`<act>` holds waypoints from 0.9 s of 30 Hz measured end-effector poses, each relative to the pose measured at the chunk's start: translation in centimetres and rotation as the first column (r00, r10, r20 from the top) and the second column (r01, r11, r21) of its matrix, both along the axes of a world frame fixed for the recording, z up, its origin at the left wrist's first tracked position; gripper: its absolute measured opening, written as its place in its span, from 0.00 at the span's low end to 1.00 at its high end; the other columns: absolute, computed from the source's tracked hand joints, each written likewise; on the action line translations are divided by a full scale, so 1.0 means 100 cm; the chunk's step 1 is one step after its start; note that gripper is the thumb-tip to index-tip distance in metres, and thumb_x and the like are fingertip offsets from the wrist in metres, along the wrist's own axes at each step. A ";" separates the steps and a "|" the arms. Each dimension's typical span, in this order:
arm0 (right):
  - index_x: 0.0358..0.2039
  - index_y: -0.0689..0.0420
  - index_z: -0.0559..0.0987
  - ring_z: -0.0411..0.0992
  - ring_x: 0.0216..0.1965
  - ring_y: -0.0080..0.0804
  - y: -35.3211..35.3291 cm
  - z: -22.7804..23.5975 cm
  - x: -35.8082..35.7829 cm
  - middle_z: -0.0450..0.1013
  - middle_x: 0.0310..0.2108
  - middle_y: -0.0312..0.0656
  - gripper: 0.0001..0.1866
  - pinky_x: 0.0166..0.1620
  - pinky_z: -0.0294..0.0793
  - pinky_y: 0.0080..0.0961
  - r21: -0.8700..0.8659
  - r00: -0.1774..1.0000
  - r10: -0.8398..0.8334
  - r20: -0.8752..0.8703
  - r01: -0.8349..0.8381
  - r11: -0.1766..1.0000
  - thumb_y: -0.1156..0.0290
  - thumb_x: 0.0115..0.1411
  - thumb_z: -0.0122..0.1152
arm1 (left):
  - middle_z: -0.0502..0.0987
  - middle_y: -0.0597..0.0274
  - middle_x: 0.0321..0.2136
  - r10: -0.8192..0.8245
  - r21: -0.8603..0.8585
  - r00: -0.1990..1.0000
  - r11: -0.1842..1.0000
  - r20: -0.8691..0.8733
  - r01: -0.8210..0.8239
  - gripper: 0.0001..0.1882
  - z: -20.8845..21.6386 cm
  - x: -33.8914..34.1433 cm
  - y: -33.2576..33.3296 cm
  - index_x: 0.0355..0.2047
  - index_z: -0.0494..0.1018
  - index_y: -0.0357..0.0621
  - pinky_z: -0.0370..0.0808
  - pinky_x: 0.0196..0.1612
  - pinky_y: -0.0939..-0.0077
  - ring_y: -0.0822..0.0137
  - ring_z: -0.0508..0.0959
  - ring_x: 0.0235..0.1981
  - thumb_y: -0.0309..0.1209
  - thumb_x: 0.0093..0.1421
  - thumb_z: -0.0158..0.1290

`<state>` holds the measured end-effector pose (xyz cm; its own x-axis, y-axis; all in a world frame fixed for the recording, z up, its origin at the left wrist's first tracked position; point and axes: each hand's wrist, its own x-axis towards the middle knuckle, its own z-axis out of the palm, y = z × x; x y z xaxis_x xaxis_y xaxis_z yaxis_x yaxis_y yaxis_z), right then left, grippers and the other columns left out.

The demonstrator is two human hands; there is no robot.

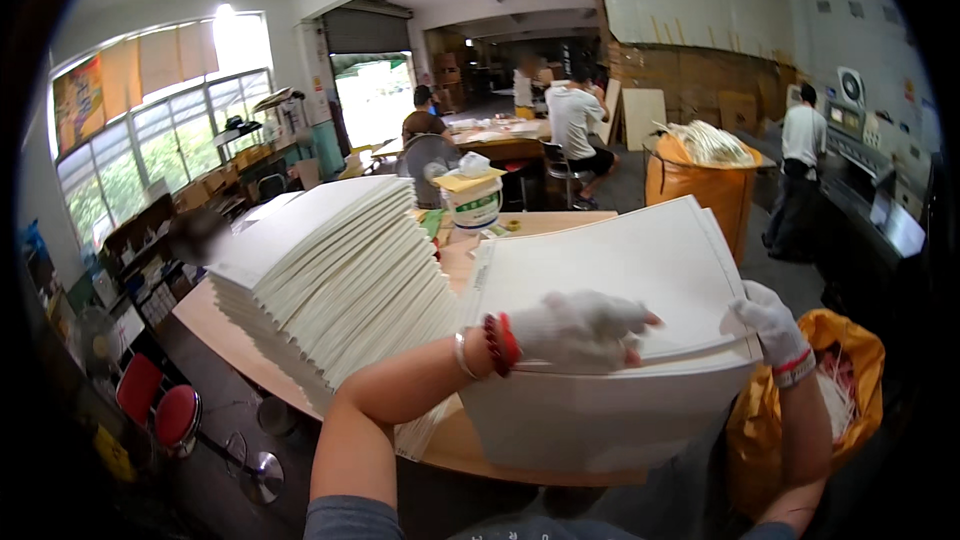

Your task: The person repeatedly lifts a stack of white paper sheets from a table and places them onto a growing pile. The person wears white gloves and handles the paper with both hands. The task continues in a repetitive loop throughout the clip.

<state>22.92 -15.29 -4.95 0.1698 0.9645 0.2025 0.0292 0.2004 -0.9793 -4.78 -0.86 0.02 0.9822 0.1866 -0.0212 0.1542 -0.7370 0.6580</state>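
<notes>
Both hands are at work on a stack of white sheets (620, 270) that sits at the near edge of a wooden table (215, 325). The left hand (575, 330), in a white glove, lies flat across the top sheet with its fingers spread and only lightly curled, pressing down rather than gripping. The right hand (768, 325), also gloved, is closed around the right corner of the stack, thumb on top and fingers tucked under a few sheets. Just to the left stands a taller, fanned pile of folded sheets (330, 275), slanting away from the person. It looks like the step in hand is separating or squaring up the upper sheets of the stack; the next move would call for the right hand to keep the corner pinched firmly while the left steadies or slides the top layer without letting the sheets skew. An orange bag (850, 360) of scraps hangs by the right side of the table.
</notes>
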 end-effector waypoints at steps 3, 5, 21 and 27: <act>0.54 0.69 0.69 0.71 0.43 0.25 -0.003 -0.021 0.009 0.73 0.45 0.41 0.26 0.46 0.71 0.22 0.176 0.994 -0.100 0.052 0.089 0.980 0.63 0.62 0.56 | 0.73 0.47 0.51 0.365 0.384 0.881 0.800 0.300 -0.462 0.22 -0.008 -0.047 0.061 0.55 0.68 0.44 0.77 0.48 0.72 0.58 0.79 0.44 0.30 0.60 0.55; 0.55 0.69 0.69 0.71 0.44 0.25 0.003 -0.033 0.013 0.73 0.46 0.41 0.26 0.46 0.71 0.21 0.312 0.996 -0.080 0.029 0.067 0.948 0.62 0.62 0.57 | 0.75 0.45 0.46 0.597 0.182 0.604 0.616 0.528 -0.767 0.24 -0.023 -0.077 0.098 0.55 0.66 0.39 0.79 0.43 0.72 0.58 0.81 0.41 0.30 0.59 0.57; 0.40 0.63 0.73 0.62 0.10 0.15 -0.001 -0.030 0.001 0.72 0.21 0.37 0.20 0.10 0.53 0.11 0.160 0.977 -0.210 -0.046 0.215 0.963 0.55 0.67 0.52 | 0.77 0.55 0.39 0.821 -0.813 0.411 0.522 0.396 -0.260 0.19 -0.048 -0.215 -0.022 0.50 0.69 0.30 0.80 0.39 0.76 0.67 0.80 0.37 0.27 0.61 0.52; 0.39 0.58 0.74 0.59 0.11 0.11 0.006 -0.031 -0.006 0.70 0.20 0.34 0.17 0.12 0.53 0.07 0.169 0.967 -0.253 -0.021 0.253 0.953 0.55 0.67 0.51 | 0.76 0.50 0.42 0.864 -0.864 0.013 0.504 0.503 -0.021 0.20 -0.011 -0.312 -0.017 0.53 0.66 0.31 0.80 0.44 0.65 0.60 0.81 0.40 0.26 0.61 0.48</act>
